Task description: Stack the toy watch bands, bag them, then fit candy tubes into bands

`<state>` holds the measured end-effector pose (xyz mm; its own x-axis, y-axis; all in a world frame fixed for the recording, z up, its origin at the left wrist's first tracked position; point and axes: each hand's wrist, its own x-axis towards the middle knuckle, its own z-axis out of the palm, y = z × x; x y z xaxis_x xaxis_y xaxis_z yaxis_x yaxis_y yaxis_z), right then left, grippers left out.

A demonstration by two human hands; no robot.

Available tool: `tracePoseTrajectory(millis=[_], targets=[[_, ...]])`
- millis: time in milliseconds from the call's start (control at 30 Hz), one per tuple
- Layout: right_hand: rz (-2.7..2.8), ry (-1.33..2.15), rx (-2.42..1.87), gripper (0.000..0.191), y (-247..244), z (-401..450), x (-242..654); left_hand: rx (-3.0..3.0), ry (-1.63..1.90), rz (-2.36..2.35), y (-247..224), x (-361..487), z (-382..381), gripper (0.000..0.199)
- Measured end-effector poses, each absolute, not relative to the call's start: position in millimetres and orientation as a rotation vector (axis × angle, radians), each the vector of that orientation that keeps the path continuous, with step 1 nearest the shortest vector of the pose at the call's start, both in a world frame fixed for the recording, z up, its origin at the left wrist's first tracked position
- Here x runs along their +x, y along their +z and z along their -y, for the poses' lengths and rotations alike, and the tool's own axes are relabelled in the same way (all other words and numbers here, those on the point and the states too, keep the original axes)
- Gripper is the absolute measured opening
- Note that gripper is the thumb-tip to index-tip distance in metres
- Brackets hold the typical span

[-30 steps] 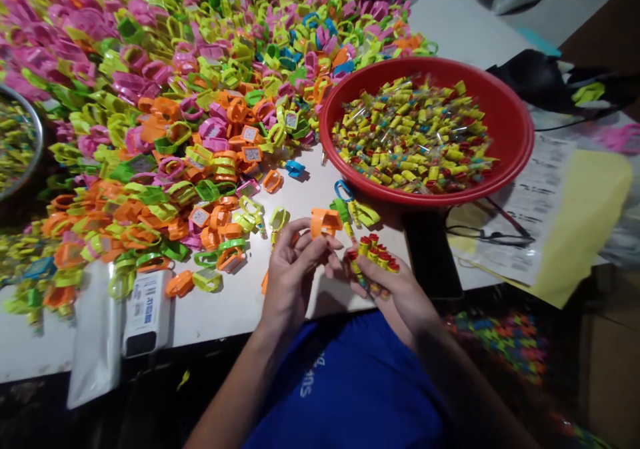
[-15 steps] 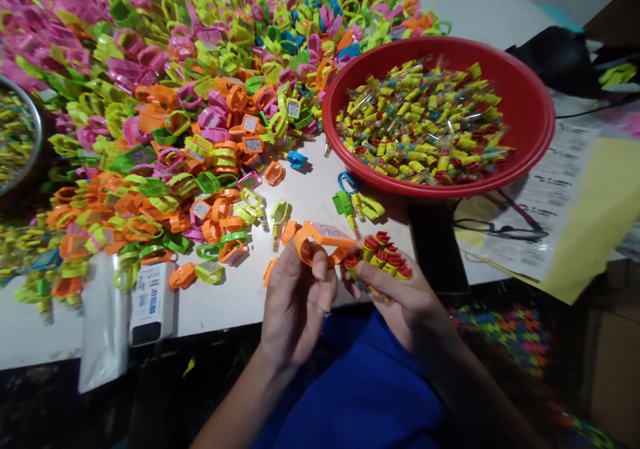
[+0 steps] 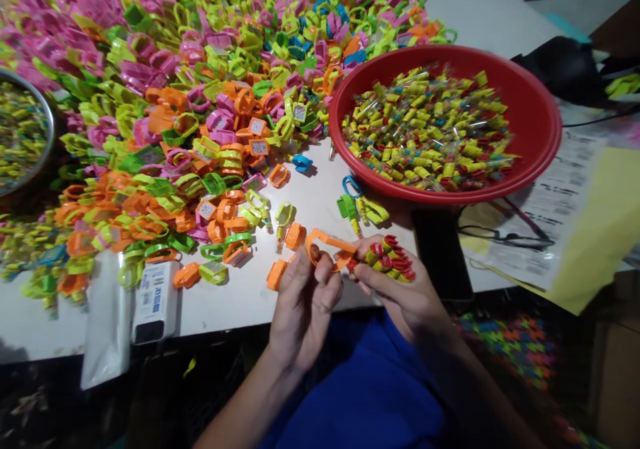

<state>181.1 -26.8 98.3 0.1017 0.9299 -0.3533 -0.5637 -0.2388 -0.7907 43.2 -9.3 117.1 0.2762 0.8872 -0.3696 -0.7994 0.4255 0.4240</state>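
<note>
I see the left hand [image 3: 306, 302] pinching an orange band [image 3: 333, 241], the right hand [image 3: 413, 302] gripping tubes [image 3: 393, 260]; beyond, a green band [image 3: 346, 206] seemingly has one already, the bowl [image 3: 535, 129] plenty left.

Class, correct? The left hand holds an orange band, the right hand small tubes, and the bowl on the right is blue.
No: the head view shows the bowl on the right is red. The left hand holds an orange band, the right hand small tubes.
</note>
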Motion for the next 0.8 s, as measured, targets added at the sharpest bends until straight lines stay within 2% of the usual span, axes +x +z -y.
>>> tracePoseTrajectory(millis=[200,300,400,500,600,700,800], targets=[[0.44,1.52,-1.105,0.036,73.7,25.1,178.4,0.224,1.118,-0.734,95.2,45.5,12.1,0.039],[0.491,1.479,-1.196,0.039,61.2,19.6,180.0,0.478,1.107,-0.934,81.6,34.2,2.4,0.035],[0.64,1.278,-1.393,0.042,48.3,11.7,187.4,0.99,1.135,-1.29,70.8,13.3,-15.2,0.029],[0.893,0.93,-1.58,0.046,41.4,6.6,197.0,1.528,1.071,-1.632,62.1,-5.9,-33.5,0.021],[1.027,0.67,-1.621,0.037,44.7,7.9,202.3,1.699,0.896,-1.73,53.4,-13.6,-45.7,0.015],[0.878,0.867,-1.562,0.035,56.6,14.3,200.4,1.509,0.95,-1.649,48.6,-11.2,-50.0,0.013],[0.744,1.157,-1.456,0.045,71.7,20.8,192.6,1.191,1.082,-1.45,56.3,-5.0,-47.9,0.015]])
